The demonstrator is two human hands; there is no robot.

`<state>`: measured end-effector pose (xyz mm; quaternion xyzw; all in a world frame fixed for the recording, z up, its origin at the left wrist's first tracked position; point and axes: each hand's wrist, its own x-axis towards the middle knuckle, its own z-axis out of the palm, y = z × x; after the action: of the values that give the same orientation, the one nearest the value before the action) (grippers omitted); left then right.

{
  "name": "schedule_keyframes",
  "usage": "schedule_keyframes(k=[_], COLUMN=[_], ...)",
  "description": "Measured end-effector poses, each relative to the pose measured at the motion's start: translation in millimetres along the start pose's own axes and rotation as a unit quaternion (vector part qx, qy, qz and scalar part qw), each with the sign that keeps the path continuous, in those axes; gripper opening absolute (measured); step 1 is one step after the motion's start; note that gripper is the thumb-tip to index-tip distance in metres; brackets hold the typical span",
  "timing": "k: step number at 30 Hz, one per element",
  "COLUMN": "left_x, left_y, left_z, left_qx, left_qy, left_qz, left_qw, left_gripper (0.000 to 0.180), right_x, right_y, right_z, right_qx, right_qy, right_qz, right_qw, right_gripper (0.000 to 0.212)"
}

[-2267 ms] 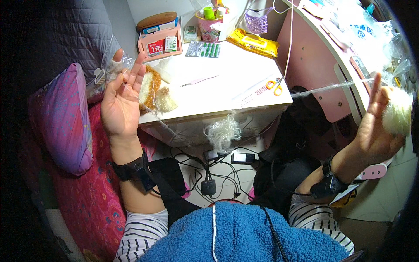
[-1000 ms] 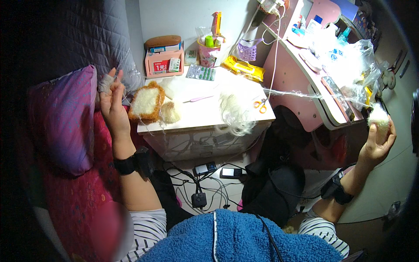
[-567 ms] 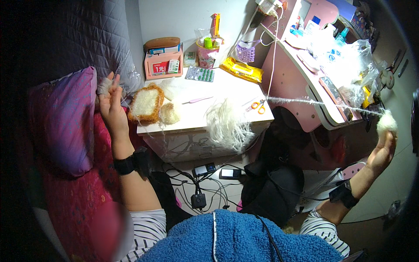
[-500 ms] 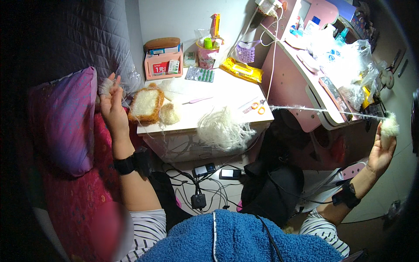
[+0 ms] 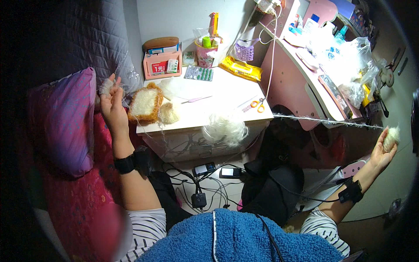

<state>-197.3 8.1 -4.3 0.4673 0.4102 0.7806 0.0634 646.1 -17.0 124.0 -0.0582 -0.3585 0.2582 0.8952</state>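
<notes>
In the head view, scissors (image 5: 257, 105), a pill pack (image 5: 199, 74) and a brown-edged fuzzy square (image 5: 145, 104) lie on the worktop (image 5: 233, 89); loose white yarn (image 5: 225, 129) shows at its front edge. The outstretched right hand's (image 5: 383, 150) fingers grip a yarn ball (image 5: 392, 139); the raised left hand's (image 5: 114, 105) grip is unclear.

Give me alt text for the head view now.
A person's right hand holds a fuzzy cream ball at far right, a strand stretching from it toward a white table; the left hand is at left. On the table lie a brown-edged fuzzy piece and orange-handled scissors; a pale tangle shows at its front edge.
</notes>
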Motion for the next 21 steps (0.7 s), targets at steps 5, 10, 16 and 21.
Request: schedule_keyframes(k=[5, 10, 16, 21], left_x=[0.0, 0.4, 0.6, -0.4], left_y=[-2.7, -6.6, -7.3, 0.1], left_z=[-1.8, -3.7, -3.7, -1.0], left_qx=[0.009, 0.011, 0.014, 0.026], left_qy=[0.002, -0.004, 0.011, 0.01], left_qz=[0.0, 0.0, -0.002, 0.006], left_qw=[1.0, 1.0, 1.0, 1.0], left_gripper=[0.038, 0.038, 0.037, 0.037], right_x=[24.5, 39.2, 51.4, 52.2], right_y=[-6.2, -17.8, -27.7, -24.0], right_z=[-35.4, -58.4, -86.1, -89.2], right_qx=[-0.015, -0.019, -0.048, -0.112], right_qy=[0.104, 0.117, 0.12, 0.138], right_qz=[-0.062, -0.066, -0.064, -0.097], right_qw=[0.993, 0.991, 0.99, 0.979], right_gripper=[0.054, 0.057, 0.055, 0.052])
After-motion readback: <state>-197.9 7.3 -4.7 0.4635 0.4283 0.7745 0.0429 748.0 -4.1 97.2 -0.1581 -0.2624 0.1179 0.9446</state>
